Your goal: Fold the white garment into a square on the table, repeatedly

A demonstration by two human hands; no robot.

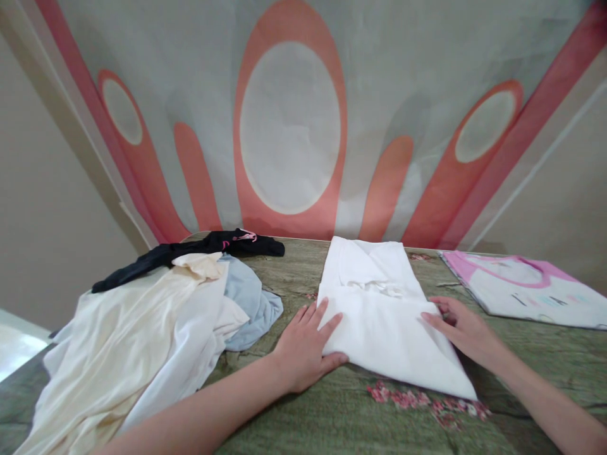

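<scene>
A white garment (389, 335), folded into a long strip, lies on the table before me. Its near part is doubled back over the rest, leaving a rumpled edge across the middle. My left hand (306, 344) rests flat at the left edge of the fold, fingers spread, the fingertips touching the cloth. On the opposite side my right hand (453, 322) pinches the fold's right corner between thumb and fingers. The garment's exact kind cannot be made out.
Left of me is a loose pile with cream cloth (137, 341), light blue cloth (251, 309) and a black garment (190, 253). A folded pink-and-white shirt (535, 291) lies at the right. The wood-patterned tabletop (303, 417) meets a patterned backdrop (289, 126) behind.
</scene>
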